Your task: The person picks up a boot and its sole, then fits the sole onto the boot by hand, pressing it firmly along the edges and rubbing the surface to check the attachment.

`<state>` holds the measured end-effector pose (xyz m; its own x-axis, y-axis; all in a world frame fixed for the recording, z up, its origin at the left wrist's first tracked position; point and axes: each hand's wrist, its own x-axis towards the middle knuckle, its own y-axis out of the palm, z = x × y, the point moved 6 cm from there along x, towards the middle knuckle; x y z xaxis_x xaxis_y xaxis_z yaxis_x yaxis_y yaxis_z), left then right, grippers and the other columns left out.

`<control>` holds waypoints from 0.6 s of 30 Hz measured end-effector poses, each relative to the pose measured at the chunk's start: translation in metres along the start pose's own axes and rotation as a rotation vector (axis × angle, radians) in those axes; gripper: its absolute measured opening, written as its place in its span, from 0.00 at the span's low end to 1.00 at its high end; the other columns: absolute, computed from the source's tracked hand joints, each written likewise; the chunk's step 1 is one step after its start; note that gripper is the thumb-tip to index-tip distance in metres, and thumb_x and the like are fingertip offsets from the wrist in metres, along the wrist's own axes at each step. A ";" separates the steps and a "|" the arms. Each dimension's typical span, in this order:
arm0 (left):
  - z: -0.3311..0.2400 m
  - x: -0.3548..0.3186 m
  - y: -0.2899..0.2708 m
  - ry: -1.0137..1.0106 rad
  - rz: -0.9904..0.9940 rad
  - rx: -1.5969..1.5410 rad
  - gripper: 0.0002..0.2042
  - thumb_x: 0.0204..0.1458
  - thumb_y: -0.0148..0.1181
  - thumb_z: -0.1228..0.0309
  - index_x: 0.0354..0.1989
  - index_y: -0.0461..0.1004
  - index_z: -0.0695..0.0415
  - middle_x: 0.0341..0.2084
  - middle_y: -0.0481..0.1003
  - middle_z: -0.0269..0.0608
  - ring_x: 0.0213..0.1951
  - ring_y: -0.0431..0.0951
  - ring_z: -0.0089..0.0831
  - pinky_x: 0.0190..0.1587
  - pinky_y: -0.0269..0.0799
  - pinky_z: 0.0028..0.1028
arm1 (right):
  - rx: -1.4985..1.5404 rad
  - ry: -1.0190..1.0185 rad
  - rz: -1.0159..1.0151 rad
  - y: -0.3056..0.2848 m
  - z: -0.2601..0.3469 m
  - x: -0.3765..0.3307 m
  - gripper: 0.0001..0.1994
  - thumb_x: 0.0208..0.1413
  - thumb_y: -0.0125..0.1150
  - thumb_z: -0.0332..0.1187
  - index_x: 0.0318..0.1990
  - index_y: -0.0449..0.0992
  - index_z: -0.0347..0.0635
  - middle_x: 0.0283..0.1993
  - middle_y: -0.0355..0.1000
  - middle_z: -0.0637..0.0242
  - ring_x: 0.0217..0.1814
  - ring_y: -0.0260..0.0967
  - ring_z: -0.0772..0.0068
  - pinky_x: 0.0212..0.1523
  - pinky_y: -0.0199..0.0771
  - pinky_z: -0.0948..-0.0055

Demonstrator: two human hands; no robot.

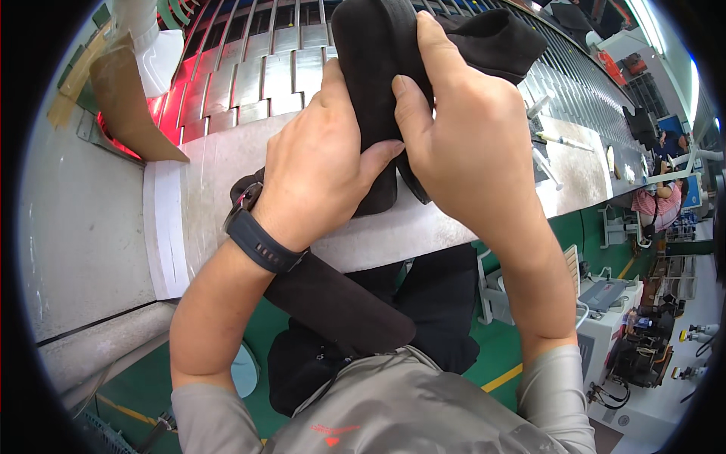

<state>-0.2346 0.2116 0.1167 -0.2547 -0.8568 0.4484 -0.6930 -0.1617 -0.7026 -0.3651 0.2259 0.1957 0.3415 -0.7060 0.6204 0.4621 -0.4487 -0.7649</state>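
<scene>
Near the top centre of the frame, both hands are gripping a black fabric piece (378, 83) above the pale table (227, 181). The left hand (318, 163), wearing a dark wristband (261, 242), is closing its fingers around the fabric's lower part, thumb pressing across it. The right hand (461, 144) is clamping the upper part, fingers curling over the top edge. Both forearms are rising from the lower edge, wrists bent inward. The cloth's loose end is hanging toward the slatted metal conveyor (257, 76); it could probably snag between the slats or slip free if either grip loosens.
</scene>
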 end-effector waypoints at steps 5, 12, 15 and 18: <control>0.007 0.002 -0.002 0.008 -0.007 -0.075 0.46 0.52 0.78 0.64 0.73 0.55 0.70 0.48 0.82 0.63 0.47 0.84 0.61 0.48 0.81 0.50 | -0.034 0.007 0.033 0.011 -0.007 -0.013 0.30 0.58 0.72 0.26 0.69 0.74 0.31 0.46 0.86 0.49 0.47 0.88 0.58 0.50 0.87 0.65; 0.011 0.007 0.001 0.013 0.041 -0.108 0.45 0.50 0.79 0.64 0.72 0.58 0.68 0.46 0.83 0.61 0.48 0.84 0.61 0.49 0.81 0.49 | 0.516 0.162 -0.136 0.040 -0.046 -0.053 0.30 0.55 0.75 0.29 0.66 0.77 0.33 0.38 0.83 0.47 0.38 0.85 0.50 0.40 0.85 0.61; 0.011 0.009 0.000 -0.083 0.088 -0.130 0.44 0.51 0.77 0.72 0.74 0.58 0.66 0.52 0.82 0.62 0.53 0.85 0.56 0.56 0.81 0.43 | 0.462 0.274 -0.002 0.039 -0.042 -0.052 0.26 0.61 0.70 0.22 0.67 0.76 0.32 0.50 0.86 0.51 0.53 0.86 0.66 0.56 0.87 0.67; 0.016 0.010 0.004 -0.064 0.090 -0.155 0.43 0.51 0.76 0.73 0.74 0.58 0.66 0.53 0.82 0.62 0.54 0.85 0.56 0.57 0.80 0.42 | 0.466 0.241 -0.003 0.040 -0.041 -0.050 0.26 0.60 0.71 0.23 0.66 0.76 0.30 0.46 0.87 0.51 0.49 0.87 0.67 0.53 0.87 0.68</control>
<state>-0.2289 0.1946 0.1097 -0.2803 -0.8948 0.3475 -0.7660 -0.0097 -0.6427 -0.3969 0.2211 0.1267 0.1664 -0.8358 0.5232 0.7968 -0.1986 -0.5707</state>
